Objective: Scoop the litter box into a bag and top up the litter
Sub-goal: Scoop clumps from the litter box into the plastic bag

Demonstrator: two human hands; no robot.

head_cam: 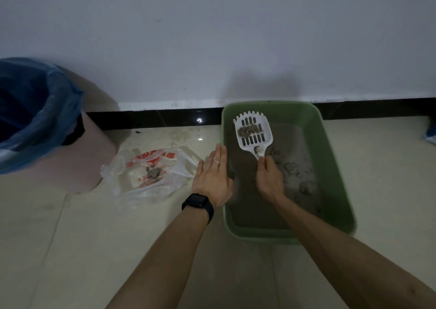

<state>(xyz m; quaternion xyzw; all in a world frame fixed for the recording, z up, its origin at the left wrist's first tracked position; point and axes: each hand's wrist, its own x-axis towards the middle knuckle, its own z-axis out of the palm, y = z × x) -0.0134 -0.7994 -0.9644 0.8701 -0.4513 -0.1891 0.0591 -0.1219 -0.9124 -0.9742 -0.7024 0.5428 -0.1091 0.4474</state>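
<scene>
A green litter box (339,186) stands on the floor against the wall, holding grey litter with several clumps (304,183). My right hand (269,179) grips the handle of a white slotted scoop (253,132), which is raised over the box with grey clumps on its blade. My left hand (213,179) lies flat with straight fingers against the box's left rim. A clear plastic bag with red print (151,174) lies open on the floor left of the box, with a few clumps inside.
A pink bin with a blue liner (40,124) stands at the left by the wall. A black skirting strip runs along the wall's foot. A blue and white object (430,134) shows at the right edge. Pale floor tiles stretch toward me.
</scene>
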